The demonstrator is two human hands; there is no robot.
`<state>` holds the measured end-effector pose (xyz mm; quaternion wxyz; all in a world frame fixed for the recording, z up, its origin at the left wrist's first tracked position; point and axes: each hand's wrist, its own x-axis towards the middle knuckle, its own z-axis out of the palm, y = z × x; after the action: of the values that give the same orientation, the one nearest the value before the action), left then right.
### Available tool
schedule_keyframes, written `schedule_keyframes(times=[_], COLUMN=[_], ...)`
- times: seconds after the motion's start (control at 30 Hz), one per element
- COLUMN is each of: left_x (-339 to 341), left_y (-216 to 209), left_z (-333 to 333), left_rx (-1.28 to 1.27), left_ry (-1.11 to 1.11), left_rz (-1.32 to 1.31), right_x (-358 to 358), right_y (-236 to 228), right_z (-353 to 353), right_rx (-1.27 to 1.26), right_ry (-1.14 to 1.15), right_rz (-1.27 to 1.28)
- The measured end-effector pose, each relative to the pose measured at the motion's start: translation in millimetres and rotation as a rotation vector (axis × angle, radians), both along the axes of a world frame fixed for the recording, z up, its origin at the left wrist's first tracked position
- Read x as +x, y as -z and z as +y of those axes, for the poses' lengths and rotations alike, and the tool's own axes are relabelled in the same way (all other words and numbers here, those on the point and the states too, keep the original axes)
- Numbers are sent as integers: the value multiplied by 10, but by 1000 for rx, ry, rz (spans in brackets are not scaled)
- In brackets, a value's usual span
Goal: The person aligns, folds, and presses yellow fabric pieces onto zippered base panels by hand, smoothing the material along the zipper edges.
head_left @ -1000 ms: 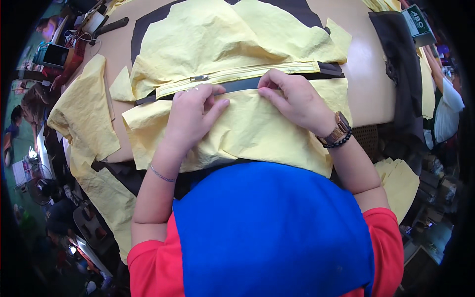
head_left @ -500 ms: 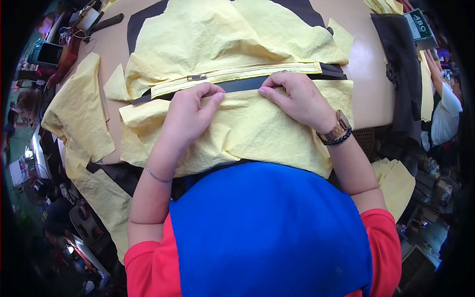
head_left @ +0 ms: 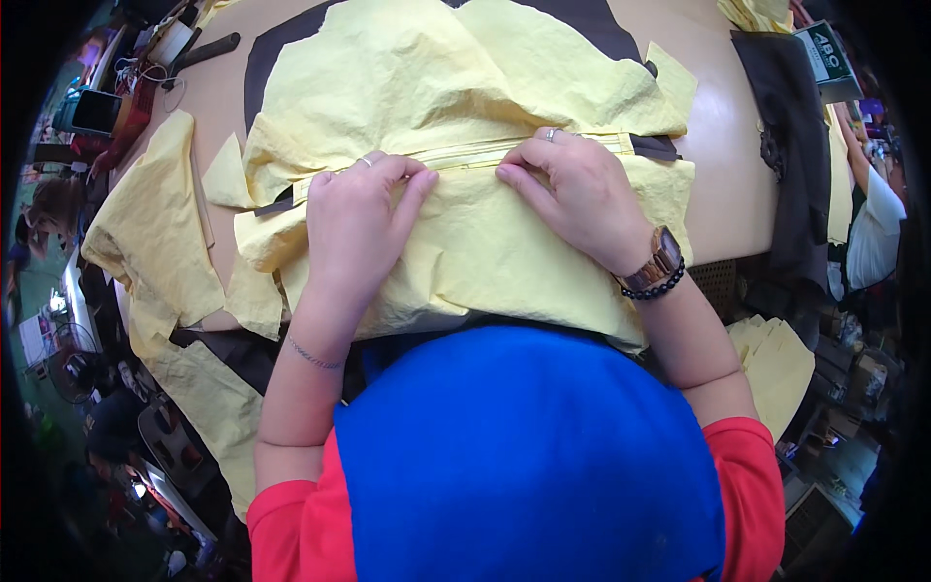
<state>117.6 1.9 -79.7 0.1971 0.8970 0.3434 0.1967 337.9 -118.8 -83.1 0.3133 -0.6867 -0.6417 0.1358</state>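
Note:
A large crumpled yellow fabric piece (head_left: 427, 87) lies on a tan table (head_left: 722, 175), over a black fabric layer (head_left: 262, 68). A yellow zipper strip (head_left: 465, 153) runs left to right across its middle. My left hand (head_left: 359, 209) presses flat on the near yellow flap (head_left: 504, 262), fingertips pinching its folded edge up against the zipper. My right hand (head_left: 572, 194), with a ring, a watch and a bead bracelet on the wrist, pinches the same edge just to the right. A short end of black band (head_left: 659, 147) shows at the zipper's right end.
More yellow pieces (head_left: 145, 223) hang off the table's left edge, and a stack (head_left: 781, 364) sits low at the right. Dark fabric (head_left: 786, 155) drapes over the right side. Cables and small devices (head_left: 145, 68) lie at the far left. Another person's arm (head_left: 873, 223) is at the right rim.
Both hands have pushed the near yellow flap's edge away from me, up to the zipper. It now covers the black band that showed between the two yellow layers.

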Motion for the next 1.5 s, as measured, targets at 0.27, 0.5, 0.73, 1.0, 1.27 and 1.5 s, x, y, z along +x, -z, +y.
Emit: schedule_keyframes(times=[0.27, 0.5, 0.73, 1.0, 1.27, 1.5], left_x=[75, 98, 118, 109, 174, 193], left_y=[86, 71, 73, 97, 46, 176], left_z=[52, 99, 117, 117, 10, -356], left_rx=[84, 22, 2, -2, 133, 309], left_ry=[-36, -40, -42, -42, -7, 203], left_rz=[147, 139, 109, 87, 211, 228], right_x=[30, 18, 15, 17, 35, 24], right_y=[133, 142, 130, 148, 175, 93], right_z=[103, 125, 129, 125, 122, 80], right_rx=[-13, -51, -58, -66, -46, -42], right_ry=[38, 74, 78, 80, 98, 65], right_rz=[-40, -47, -33, -10, -49, -285])
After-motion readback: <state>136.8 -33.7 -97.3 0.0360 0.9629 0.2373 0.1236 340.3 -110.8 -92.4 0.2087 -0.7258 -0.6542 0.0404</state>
